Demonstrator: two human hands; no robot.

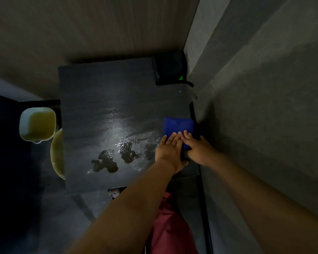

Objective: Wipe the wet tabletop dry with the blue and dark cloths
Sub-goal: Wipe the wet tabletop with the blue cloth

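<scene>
- Dim room, dark tabletop (99, 99) seen from above, jammed into a corner against grey walls (264, 88).
- Blue cloth (178, 126) folded flat near the table's right edge — close to the wall, well right of the wet patches.
- Left hand (170, 150) laid flat, fingers stretched out and together, tips resting on the near-left part of the blue cloth; palm down, not gripping anything.
- Right hand (198, 150) also spread flat, fingertips on the cloth's near-right part, touching the left hand's fingers; pressing down, nothing clasped.
- Something dark just under and between the two palms at the cloth's near edge (184, 154) — possibly the dark cloth, too murky to tell for sure.
- Three puddles glistening on the tabletop: one at left (106, 162), one in the middle (128, 152), a thinner smeared one (150, 150) right beside the left hand.
- Bright sheen of reflected light (117, 123) on the damp surface beyond the puddles.
- Black box-like object (168, 69) at the far right corner of the table, small green mark on it.
- Pale square container (38, 123) off the left edge, below table level; a round yellowish-green rim (56, 154) just beside it, partly hidden under the table edge.
- Red garment (170, 226) visible between the forearms, near bottom.
</scene>
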